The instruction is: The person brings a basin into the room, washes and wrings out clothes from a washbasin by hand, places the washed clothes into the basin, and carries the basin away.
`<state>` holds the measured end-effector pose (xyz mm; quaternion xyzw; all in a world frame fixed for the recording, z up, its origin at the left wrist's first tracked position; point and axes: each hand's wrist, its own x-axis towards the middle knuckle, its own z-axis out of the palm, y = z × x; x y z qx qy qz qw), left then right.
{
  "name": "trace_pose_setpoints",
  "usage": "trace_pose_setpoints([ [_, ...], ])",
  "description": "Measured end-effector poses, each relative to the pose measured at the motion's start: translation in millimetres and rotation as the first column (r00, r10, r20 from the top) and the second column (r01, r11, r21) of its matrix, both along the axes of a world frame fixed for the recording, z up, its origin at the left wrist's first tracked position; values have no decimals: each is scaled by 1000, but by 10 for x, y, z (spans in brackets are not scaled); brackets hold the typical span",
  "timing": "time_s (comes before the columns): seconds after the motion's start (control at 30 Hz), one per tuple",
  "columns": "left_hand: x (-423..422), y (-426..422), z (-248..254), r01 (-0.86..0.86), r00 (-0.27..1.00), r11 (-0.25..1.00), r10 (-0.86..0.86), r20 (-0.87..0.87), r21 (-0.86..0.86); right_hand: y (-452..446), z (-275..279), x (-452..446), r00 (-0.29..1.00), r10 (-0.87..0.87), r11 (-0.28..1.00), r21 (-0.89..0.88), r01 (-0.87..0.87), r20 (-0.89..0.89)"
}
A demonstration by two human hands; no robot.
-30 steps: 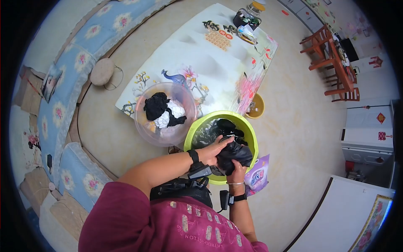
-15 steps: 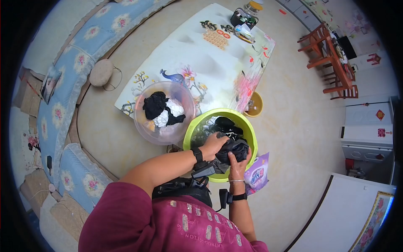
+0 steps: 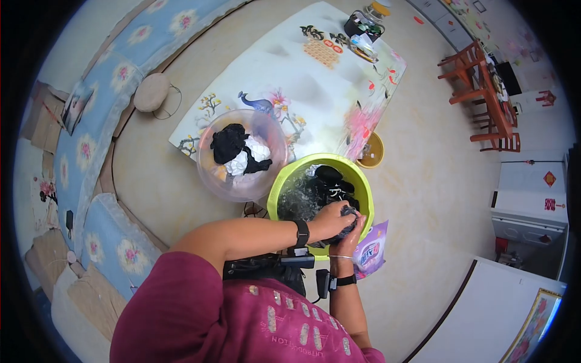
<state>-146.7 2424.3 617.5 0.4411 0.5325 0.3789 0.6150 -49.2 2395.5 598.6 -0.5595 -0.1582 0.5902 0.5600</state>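
Both hands are over the near right side of a lime-green basin (image 3: 367,196) of water. My left hand (image 3: 328,221) is closed around a wet dark garment (image 3: 347,212), bunched up small. Pressed against it from the right, my right hand (image 3: 349,242) grips the same bundle. Black clothes (image 3: 330,180) lie in the water beyond the hands, and bubbles show on the left side. What kind of garment I hold cannot be made out.
A clear plastic tub (image 3: 209,181) with black and white clothes stands left of the basin. Ahead is a table with a floral cover (image 3: 260,66). A purple detergent bag (image 3: 372,251) leans at the basin's right, with a yellow bin (image 3: 378,151) behind.
My left hand has shifted right and down, closer to my right hand. The dark garment is now squeezed into a smaller bundle, and more of the water shows.
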Motion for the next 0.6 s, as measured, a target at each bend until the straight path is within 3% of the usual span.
trace_pose_setpoints([
  [0.13,-1,46,106,56,997,994,-50,-66,94,32,125,5,982,-8,998,-64,-5,-190],
  [0.33,0,62,165,87,993,983,-73,-91,162,21,133,52,950,-22,987,-156,-29,-313],
  [0.6,-49,103,99,173,984,967,-161,-78,185,32,71,146,959,27,985,-157,-74,-283],
])
